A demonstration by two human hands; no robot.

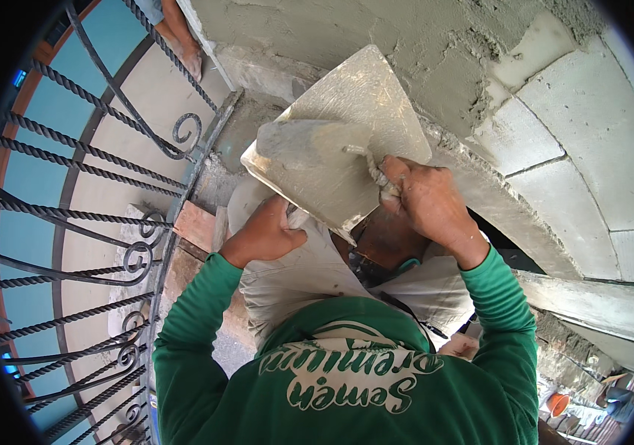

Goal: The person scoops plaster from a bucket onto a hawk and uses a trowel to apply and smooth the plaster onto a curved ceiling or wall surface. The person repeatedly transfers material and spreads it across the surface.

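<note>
A square, pale plasterer's hawk [376, 85] is tilted in front of my chest, its surface thinly smeared with grey. My left hand [266, 231] is closed under its near-left edge, gripping it from below; the grip itself is mostly hidden. Across the face of the hawk lies the grey, rounded blade of a trowel [309, 141]. My right hand [426, 202] is wrapped around the trowel's handle, by the right corner of the hawk. Little mortar shows on either tool.
Wet grey plaster [435, 44] coats the wall ahead, beside bare pale blocks [584, 119] on the right. A black twisted-iron railing [87, 215] runs along my left. Another person's foot [189, 59] is beyond it. Far below at the right is an orange bucket [557, 404].
</note>
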